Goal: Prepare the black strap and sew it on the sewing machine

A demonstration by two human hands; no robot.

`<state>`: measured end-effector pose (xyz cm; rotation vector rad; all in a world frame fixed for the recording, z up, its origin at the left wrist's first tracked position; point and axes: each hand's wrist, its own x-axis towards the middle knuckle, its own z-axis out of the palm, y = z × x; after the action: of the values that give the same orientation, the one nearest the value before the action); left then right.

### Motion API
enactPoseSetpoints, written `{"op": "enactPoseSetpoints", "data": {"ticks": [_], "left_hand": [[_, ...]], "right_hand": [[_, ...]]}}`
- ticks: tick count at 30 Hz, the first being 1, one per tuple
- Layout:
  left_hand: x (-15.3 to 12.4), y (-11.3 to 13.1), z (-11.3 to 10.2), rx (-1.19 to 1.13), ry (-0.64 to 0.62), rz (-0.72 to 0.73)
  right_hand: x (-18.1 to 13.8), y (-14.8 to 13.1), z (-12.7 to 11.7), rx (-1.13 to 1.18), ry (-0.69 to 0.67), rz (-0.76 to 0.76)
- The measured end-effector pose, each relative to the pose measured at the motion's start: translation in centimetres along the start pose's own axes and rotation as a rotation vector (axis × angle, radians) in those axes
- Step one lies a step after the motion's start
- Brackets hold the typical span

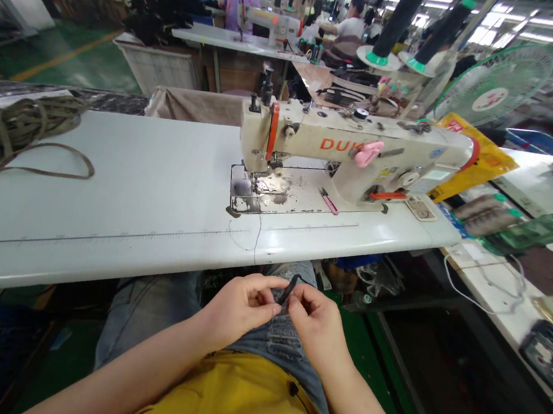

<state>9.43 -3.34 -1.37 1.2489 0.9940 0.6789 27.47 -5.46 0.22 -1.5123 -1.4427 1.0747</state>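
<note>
The short black strap piece [288,290] sits pinched between both hands over the lap, at six o'clock from the sewing machine [353,156]. Left hand [239,306] and right hand [317,323] each grip an end; it looks light, limp, best held by its ends.

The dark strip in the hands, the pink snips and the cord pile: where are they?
dark strip [287,291], head view, its middle between the fingers
pink snips [328,202], head view, the handle
cord pile [9,127], head view, the heap's middle
</note>
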Motion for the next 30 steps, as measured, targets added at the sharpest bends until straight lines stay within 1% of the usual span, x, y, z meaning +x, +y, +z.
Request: {"op": "enactPoseSetpoints", "data": {"ticks": [3,6,11,14,19,22,24,26,30], "left_hand": [[0.1,0.1,0.1,0.01,0.015,-0.004],[0.1,0.1,0.2,0.002,0.011,-0.006],[0.0,0.1,0.2,0.012,0.012,-0.018],[0.0,0.2,0.2,-0.002,0.005,-0.022],[0.1,0.4,0.1,0.003,0.005,-0.032],[0.1,0.4,0.0,-0.008,0.039,-0.04],[0.1,0.4,-0.1,-0.034,0.053,-0.054],[0.1,0.3,-0.2,-0.058,0.055,-0.069],[0.1,0.4,-0.1,-0.071,0.038,-0.083]], "right_hand": [[-0.1,0.1,0.0,0.011,-0.023,0.018],[-0.1,0.1,0.1,-0.013,-0.004,0.038],[-0.1,0.0,0.1,0.001,-0.028,0.029],[0.0,0.0,0.0,-0.022,-0.02,0.035],[0.1,0.4,-0.3,-0.076,-0.015,-0.037],[0.0,0.6,-0.8,-0.152,0.069,-0.146],[-0.2,0.6,-1.1,-0.236,0.13,-0.27],[-0.4,0.6,-1.3,-0.31,0.127,-0.421],[-0.6,0.9,-1.7,-0.516,0.063,-0.7]]}}
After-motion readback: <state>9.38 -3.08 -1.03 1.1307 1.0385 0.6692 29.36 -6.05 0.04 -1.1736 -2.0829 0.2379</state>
